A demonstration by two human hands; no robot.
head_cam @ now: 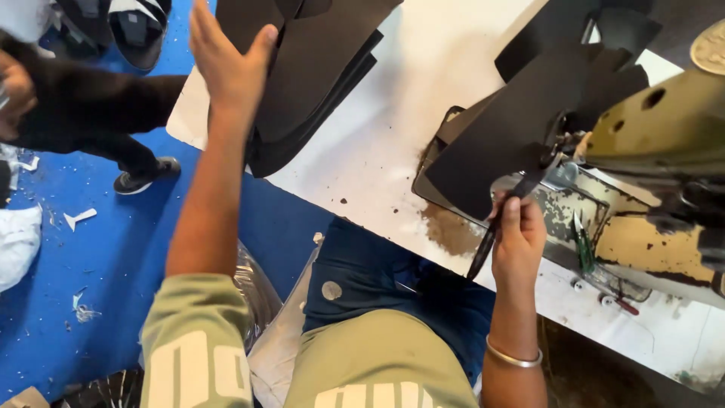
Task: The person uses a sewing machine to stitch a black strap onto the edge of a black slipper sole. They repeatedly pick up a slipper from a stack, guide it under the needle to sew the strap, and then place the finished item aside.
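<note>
A white bench (423, 91) carries a worn, yellowed sewing machine (657, 136) at right and a stack of black cut sheets (317, 83) at its far left edge. The left hand (226, 64) lies flat on that stack, grip spread. The right hand (517, 238) pinches a slim dark tool (491, 234) below a black sheet (506, 136) at the machine.

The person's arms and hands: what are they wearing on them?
Both hands are bare, with no gloves. The left hand has no ring or band that shows; its arm is uncovered up to a short olive-green sleeve with large pale printed shapes on it. The right hand is also bare, and that wrist carries a thin silver-coloured bangle. No watch shows on either arm.
</note>
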